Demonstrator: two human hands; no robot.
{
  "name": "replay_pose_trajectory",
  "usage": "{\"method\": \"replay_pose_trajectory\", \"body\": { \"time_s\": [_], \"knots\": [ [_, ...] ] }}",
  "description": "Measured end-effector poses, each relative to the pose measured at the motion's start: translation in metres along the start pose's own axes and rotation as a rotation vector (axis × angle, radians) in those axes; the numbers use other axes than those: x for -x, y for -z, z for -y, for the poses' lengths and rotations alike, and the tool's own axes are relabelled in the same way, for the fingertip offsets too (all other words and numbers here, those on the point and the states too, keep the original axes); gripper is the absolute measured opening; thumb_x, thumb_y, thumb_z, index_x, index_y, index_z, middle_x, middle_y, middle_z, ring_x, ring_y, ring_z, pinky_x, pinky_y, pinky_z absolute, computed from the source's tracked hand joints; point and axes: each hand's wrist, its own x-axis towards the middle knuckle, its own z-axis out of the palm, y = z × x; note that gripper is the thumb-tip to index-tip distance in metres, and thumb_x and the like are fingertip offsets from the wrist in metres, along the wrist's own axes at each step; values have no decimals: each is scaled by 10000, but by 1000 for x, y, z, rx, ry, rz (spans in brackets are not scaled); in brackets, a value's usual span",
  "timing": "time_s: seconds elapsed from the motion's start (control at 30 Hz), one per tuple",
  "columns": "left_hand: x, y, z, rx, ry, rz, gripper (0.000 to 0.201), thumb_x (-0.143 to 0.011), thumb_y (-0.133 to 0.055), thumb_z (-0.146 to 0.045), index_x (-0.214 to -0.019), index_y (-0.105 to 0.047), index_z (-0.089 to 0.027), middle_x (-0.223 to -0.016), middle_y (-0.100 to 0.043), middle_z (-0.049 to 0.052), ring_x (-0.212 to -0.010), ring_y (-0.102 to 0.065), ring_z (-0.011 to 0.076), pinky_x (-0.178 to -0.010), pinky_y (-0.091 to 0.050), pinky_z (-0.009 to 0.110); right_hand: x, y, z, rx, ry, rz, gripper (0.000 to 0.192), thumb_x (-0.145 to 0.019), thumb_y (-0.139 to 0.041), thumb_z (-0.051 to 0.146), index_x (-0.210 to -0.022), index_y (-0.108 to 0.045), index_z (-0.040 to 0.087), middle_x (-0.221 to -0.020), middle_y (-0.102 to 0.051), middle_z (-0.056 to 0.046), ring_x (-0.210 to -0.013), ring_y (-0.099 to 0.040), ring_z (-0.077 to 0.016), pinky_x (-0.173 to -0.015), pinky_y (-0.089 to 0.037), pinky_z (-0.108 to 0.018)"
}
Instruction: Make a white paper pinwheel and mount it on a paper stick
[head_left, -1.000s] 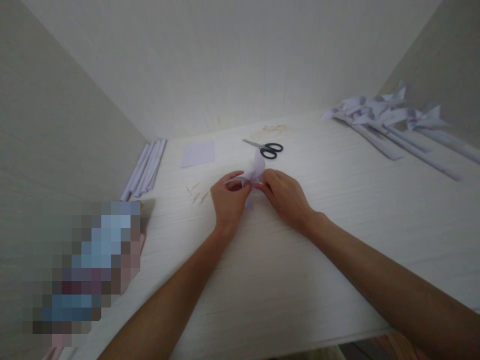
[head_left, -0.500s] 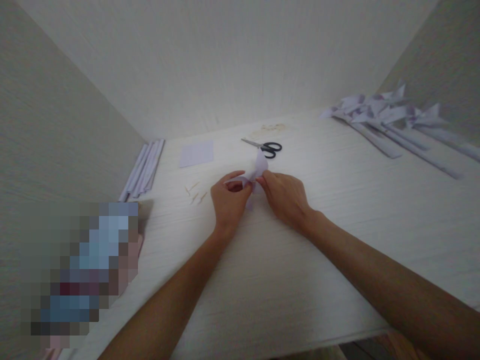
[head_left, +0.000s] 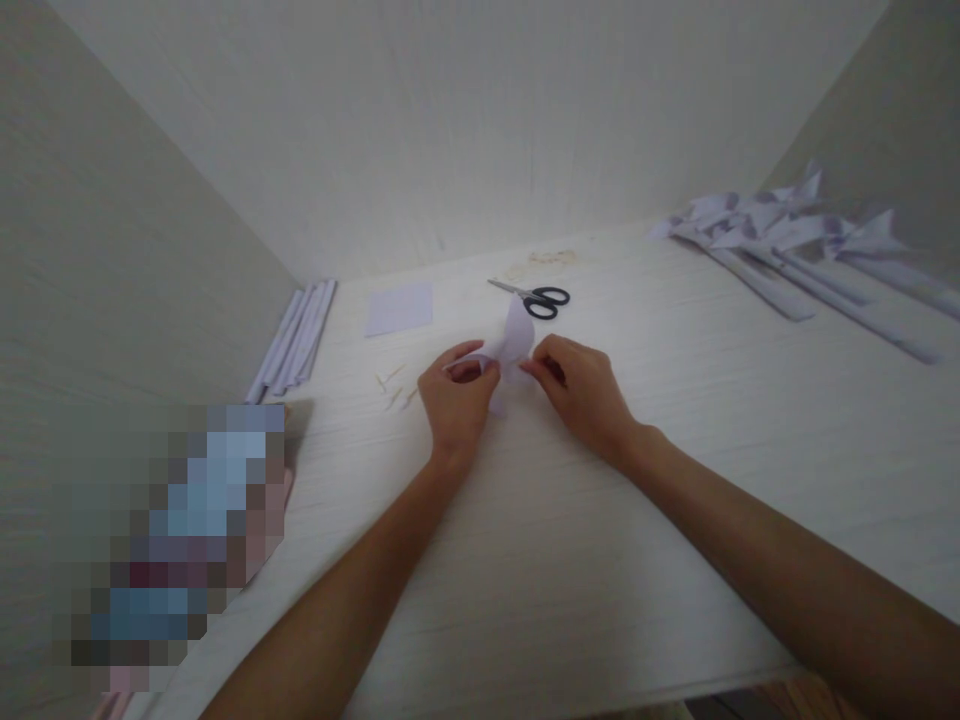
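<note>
A curled paper pinwheel (head_left: 517,335) is pinched between the thumb and fingers of my left hand (head_left: 459,395), one blade standing up. Close to its right edge is my right hand (head_left: 585,395), thumb and forefinger pressed together. Whatever those fingertips hold is too small to make out. Just behind the paper lie scissors (head_left: 536,297) with black handles, blades pointing left. Several small toothpick-like pieces (head_left: 394,388) are scattered left of my left hand. A flat square sheet of paper (head_left: 400,309) rests farther back.
Several rolled paper sticks (head_left: 294,335) lie at the left wall. At the far right is a pile of paper pinwheels on sticks (head_left: 780,235). Tan bits (head_left: 551,258) lie behind the scissors. A blurred-out object (head_left: 195,530) occupies the near left of the white table (head_left: 525,600).
My right hand has moved slightly right, its fingertips drawing away from the pinwheel's middle. My left hand keeps its hold on the paper. The view has shifted a little.
</note>
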Motion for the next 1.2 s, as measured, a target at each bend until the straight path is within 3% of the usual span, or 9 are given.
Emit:
{"method": "replay_pose_trajectory", "body": {
  "time_s": [0.17,0.47,0.63,1.2],
  "knots": [
    [1,1,-3,3,-2,-2,295,-540,-605,-171,-830,-614,-121,-537,-584,-14,-483,-543,84,-456,-412,173,0,1,-3,-101,-20,-58,152,-750,-538,280,-663,-561,157,-602,-567,5,-529,-465,-90,-527,-334,-207],
    [0,0,-3,11,23,-10,296,-536,-598,-160,-829,-610,-116,-581,-620,12,-522,-578,107,-485,-438,191,-1,4,-1,-197,-49,16,144,-745,-533,236,-717,-658,170,-662,-666,-21,-574,-588,-129,-571,-424,-233],
    [-1,0,-1,21,13,-19,295,-538,-600,-169,-828,-609,-114,-589,-625,19,-532,-587,117,-495,-449,199,0,3,-3,-199,-24,73,176,-765,-495,188,-842,-651,161,-712,-681,-28,-625,-620,-140,-607,-451,-239],
    [0,0,0,-5,1,-17,289,-538,-609,-179,-821,-619,-123,-585,-617,13,-522,-577,110,-474,-440,190,2,2,-4,-12,40,24,203,-800,-457,247,-693,-603,154,-618,-552,-16,-543,-460,-104,-543,-334,-221]
  ]
}}
